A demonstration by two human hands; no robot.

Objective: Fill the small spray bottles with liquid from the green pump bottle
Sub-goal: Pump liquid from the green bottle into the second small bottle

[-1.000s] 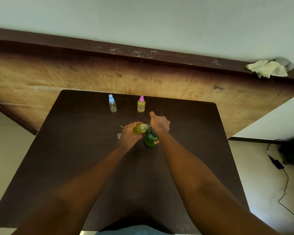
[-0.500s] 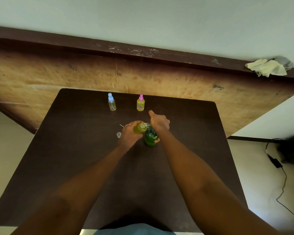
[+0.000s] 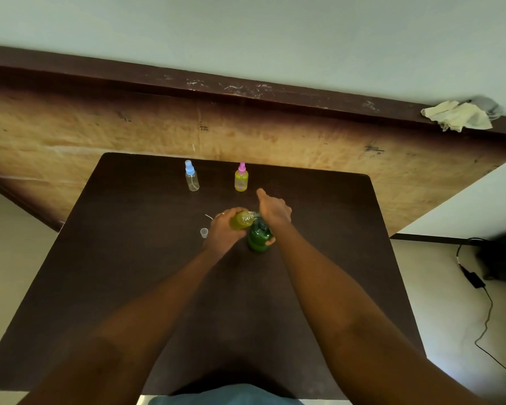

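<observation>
The green pump bottle stands at the middle of the dark table. My right hand lies over its pump head, with the thumb curled round the bottle's side. My left hand grips a small uncapped spray bottle holding yellow-green liquid, tilted with its mouth at the pump nozzle. At the table's far edge stand a clear spray bottle with a blue cap and a spray bottle with a pink cap full of yellow liquid.
A small clear cap stands left of my left hand, and a thin sprayer tube lies just behind it. A wooden panel with a dark ledge rises behind the table; a crumpled cloth lies on the ledge. A cable runs across the floor at right.
</observation>
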